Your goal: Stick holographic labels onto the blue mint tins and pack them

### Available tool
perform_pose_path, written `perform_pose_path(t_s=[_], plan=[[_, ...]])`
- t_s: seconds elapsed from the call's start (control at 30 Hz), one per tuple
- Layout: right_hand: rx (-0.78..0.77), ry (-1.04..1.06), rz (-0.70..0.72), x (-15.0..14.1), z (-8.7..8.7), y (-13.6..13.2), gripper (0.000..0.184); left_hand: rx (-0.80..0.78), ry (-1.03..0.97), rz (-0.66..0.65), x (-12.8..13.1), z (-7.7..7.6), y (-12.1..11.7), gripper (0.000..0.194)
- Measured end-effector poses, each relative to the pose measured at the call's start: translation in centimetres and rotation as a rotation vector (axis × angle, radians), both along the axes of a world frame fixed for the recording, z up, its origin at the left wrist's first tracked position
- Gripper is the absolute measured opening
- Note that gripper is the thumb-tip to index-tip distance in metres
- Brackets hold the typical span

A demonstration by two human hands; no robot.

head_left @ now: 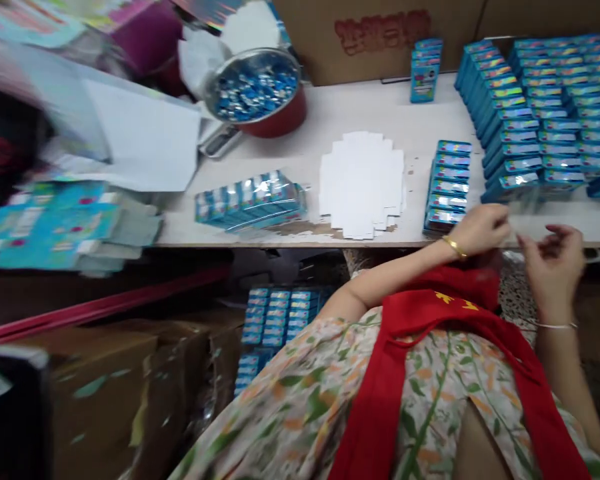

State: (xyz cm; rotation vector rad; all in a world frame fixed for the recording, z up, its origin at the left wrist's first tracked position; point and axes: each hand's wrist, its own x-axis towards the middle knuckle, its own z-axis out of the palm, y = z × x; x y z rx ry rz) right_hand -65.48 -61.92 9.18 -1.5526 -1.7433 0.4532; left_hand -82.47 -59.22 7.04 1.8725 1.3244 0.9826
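Observation:
Over the table's front edge at the right, my left hand (483,228) pinches a piece of clear plastic film (525,217), which is faint and blurred. My right hand (555,263) is at the film's other side, fingers curled and thumb against its edge; the exact grip is smeared. Just left of my left hand stands a row of small blue boxes (449,180). Farther left, another row of blue boxes (250,200) lies in clear plastic wrapping. Between these rows is a stack of white die-cut card sheets (363,183).
A red pot (280,120) of blue-wrapped pieces stands at the back left. Many blue boxes (540,127) fill the right back, with one box (425,73) apart. Flat printed cartons (55,223) lie left. Below are more boxes (275,317) and brown cartons (95,387).

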Motion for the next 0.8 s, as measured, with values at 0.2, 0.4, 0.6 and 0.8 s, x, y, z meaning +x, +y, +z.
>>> perform_pose_path(t_s=[0.2,0.4,0.6,0.8], plan=[[-0.214,0.211,0.089,-3.6,-3.5,-0.6,0.076,0.006,-0.373,0.010,0.3,-3.9,0.3,0.028],[-0.086,0.074,-0.108,0.9,-2.2,-0.7,0.052,-0.055,-0.627,0.009,3.5,-4.3,-0.3,0.035],[0.412,-0.602,-0.418,4.1,9.2,-3.4,0.047,-0.183,-0.795,-0.192,6.9,-1.1,1.4,0.031],[0.119,-0.888,-0.128,-0.6,6.8,-1.5,0.044,-0.003,-0.554,-0.186,0.9,1.3,1.3,0.034]])
